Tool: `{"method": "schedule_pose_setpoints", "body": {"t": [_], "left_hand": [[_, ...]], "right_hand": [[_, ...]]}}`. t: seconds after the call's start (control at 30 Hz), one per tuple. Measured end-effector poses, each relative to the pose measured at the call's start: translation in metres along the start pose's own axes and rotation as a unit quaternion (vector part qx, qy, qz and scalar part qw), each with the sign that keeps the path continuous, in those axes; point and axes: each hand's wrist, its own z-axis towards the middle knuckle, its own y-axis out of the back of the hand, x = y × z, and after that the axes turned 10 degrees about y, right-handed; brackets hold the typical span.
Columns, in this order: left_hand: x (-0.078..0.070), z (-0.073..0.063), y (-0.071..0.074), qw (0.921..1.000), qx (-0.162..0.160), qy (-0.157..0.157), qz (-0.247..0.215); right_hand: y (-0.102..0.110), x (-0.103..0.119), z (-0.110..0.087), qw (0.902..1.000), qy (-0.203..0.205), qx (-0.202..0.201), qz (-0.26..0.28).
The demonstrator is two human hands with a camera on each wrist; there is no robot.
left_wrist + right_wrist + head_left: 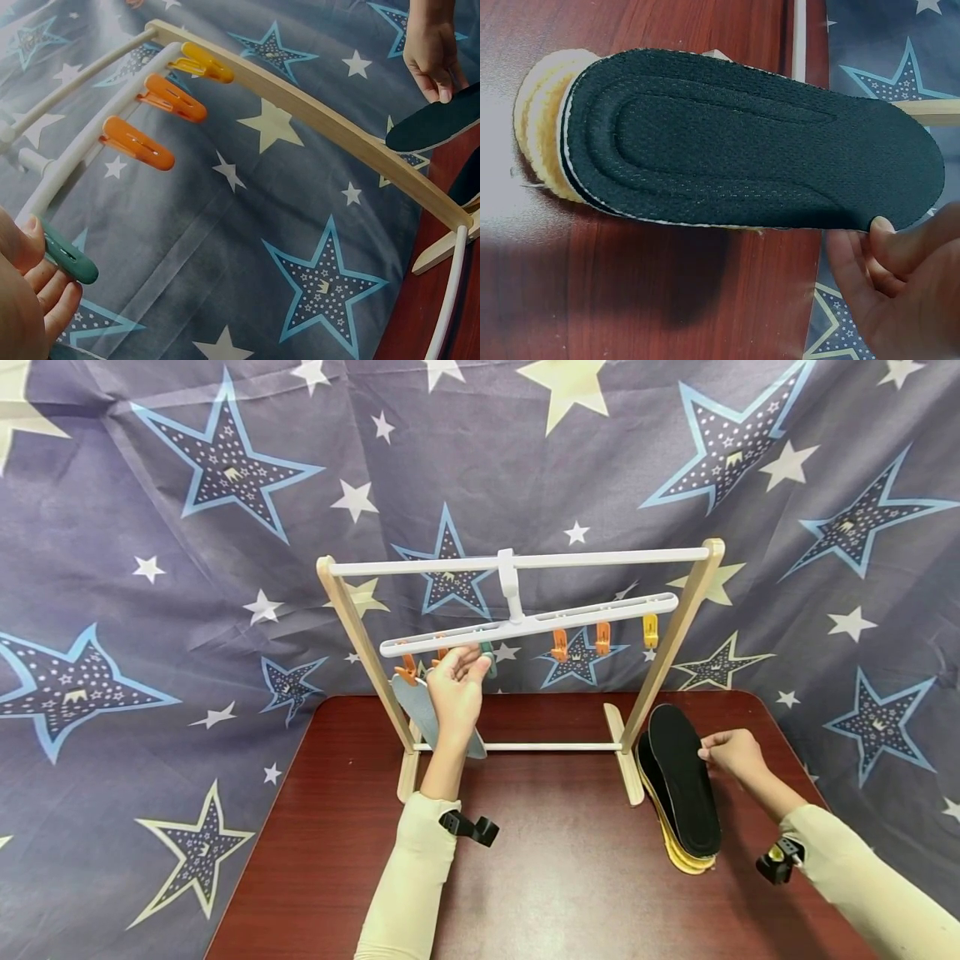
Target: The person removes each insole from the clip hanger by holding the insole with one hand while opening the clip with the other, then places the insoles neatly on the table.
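My left hand (456,693) pinches a green clothespin (71,259) that hangs from the white clip hanger (592,617). Between the thumb and fingers of my right hand (738,753) is the edge of a black insole (727,142), raised off a stack at its toe end. Beneath it lie another dark insole and yellow fuzzy insoles (544,112). A grey insole (417,702) hangs at the hanger's left end, partly hidden behind my left hand and forearm, near an orange clothespin (406,670).
A wooden stand (670,652) with a white top rod (615,558) bears the tilted hanger. On its right half hang two orange clothespins (139,142) and a yellow one (650,632). The stand's feet rest on a reddish-brown table (555,852), before a star-patterned cloth (150,635).
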Motion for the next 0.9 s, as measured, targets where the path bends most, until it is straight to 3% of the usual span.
{"method": "schedule_pose_setpoints", "body": {"t": [0.9], "left_hand": [[-0.001, -0.001, -0.002, 1.0, -0.001, -0.005, 0.003]], "right_hand": [[-0.008, -0.013, 0.008, 0.9998, -0.014, -0.01, -0.013]]}}
